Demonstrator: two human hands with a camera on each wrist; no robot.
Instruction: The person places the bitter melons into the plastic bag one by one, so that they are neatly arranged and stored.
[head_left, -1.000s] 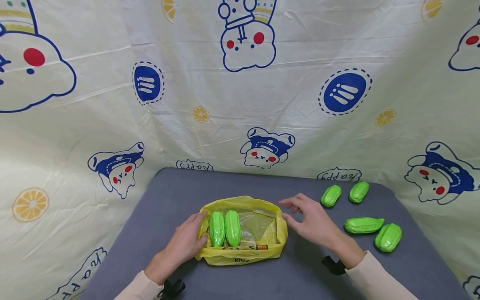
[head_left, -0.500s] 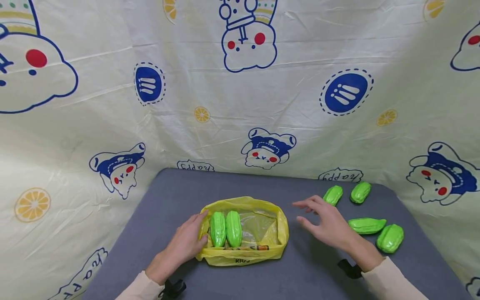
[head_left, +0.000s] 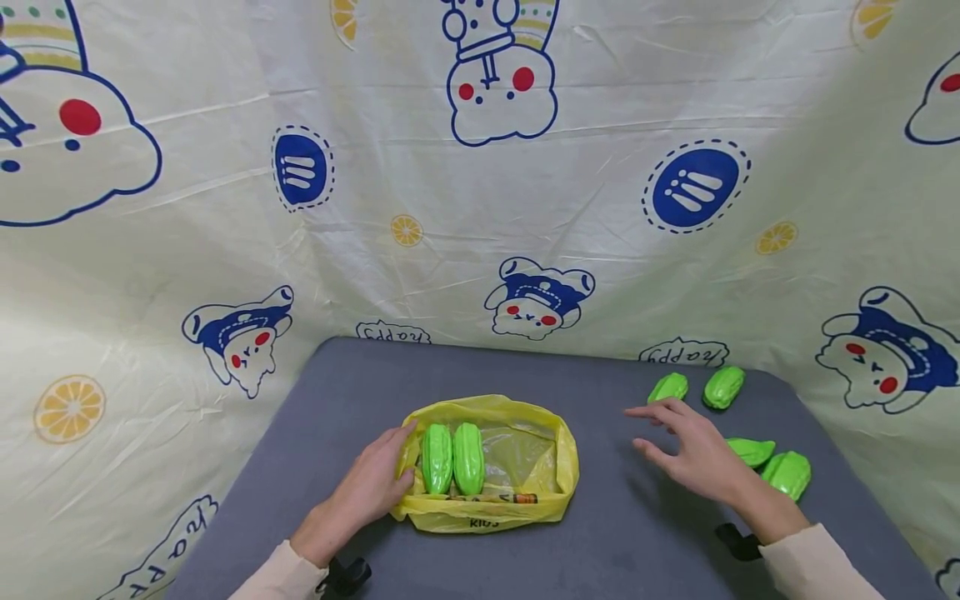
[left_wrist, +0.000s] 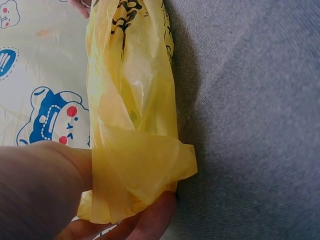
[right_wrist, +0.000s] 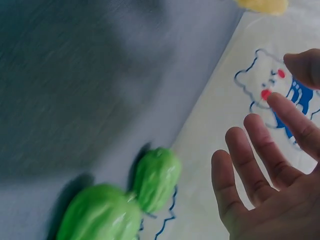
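Left hand [head_left: 367, 475] grips left side of soft yellow plastic bag [head_left: 525, 510] on dark grey worktop [head_left: 465, 575], two ridged, glossy green gourd-like pieces [head_left: 468, 458] inside. Right hand [head_left: 697, 450], grip wide, holds nothing, near four loose green pieces [head_left: 789, 473]. Bag looks light, floppy, best held by rim; green pieces probably firm, slick, best taken round the middle.

A dark grey tabletop [head_left: 495, 571] with rounded far corners spans the lower middle of the head view. Behind it and to both sides hangs a creased cream sheet [head_left: 600, 200], printed with blue-outlined bears [head_left: 540, 297], orange slices [head_left: 407, 231], dash-edged blue ovals [head_left: 695, 187] and upside-down "happy" bubbles [head_left: 684, 352].
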